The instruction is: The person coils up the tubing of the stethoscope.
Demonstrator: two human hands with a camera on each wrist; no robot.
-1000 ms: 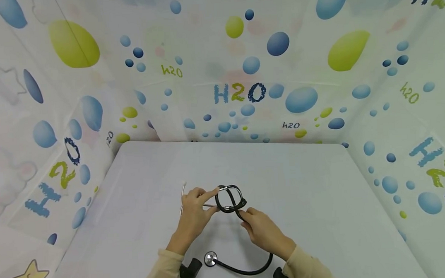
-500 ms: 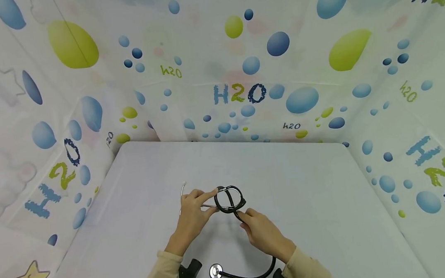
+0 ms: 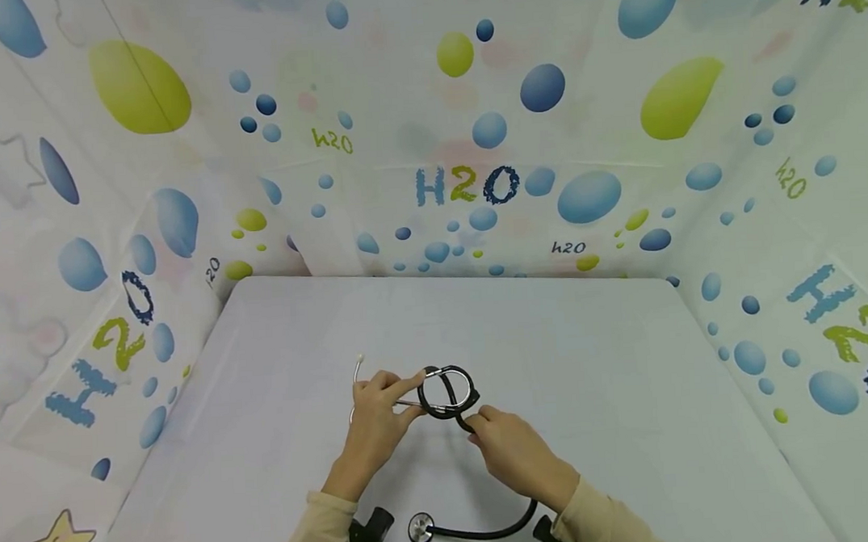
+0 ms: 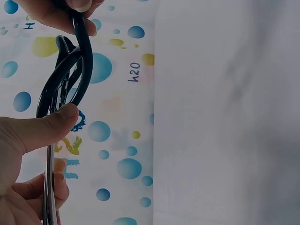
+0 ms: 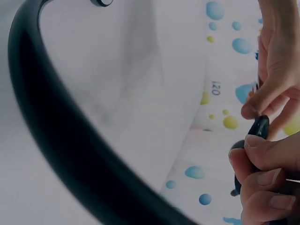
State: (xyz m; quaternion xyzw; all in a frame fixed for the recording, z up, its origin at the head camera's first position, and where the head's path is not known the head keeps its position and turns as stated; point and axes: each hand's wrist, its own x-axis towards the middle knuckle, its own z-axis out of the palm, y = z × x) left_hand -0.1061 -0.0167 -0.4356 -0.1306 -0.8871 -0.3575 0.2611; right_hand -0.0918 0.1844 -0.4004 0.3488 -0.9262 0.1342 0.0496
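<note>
A stethoscope has its black tubing looped into a small coil [image 3: 423, 398] around the metal ear tubes. My left hand [image 3: 373, 423] pinches the coil and the ear tubes between thumb and fingers. In the left wrist view the shiny ear tubes [image 4: 49, 173] run down past the thumb, and the crossed loops [image 4: 85, 61] rise above it. One pale ear tip [image 3: 361, 357] sticks out beyond the left hand. Just below the coil, my right hand [image 3: 518, 452] pinches the black tube. From there the tube [image 5: 65, 122] curves down to the round silver chest piece [image 3: 420, 529], hanging near me.
A white table [image 3: 591, 361] lies beneath the hands, bounded by patterned cloth walls [image 3: 370, 136] at the back and sides. Dark wrist-worn devices show at the left wrist [image 3: 371, 531] and the right wrist [image 3: 547, 534].
The chest piece has swung toward me and slightly right, mostly in the first half second. Both hands have stayed nearly in place, holding the coil and the tube.
</note>
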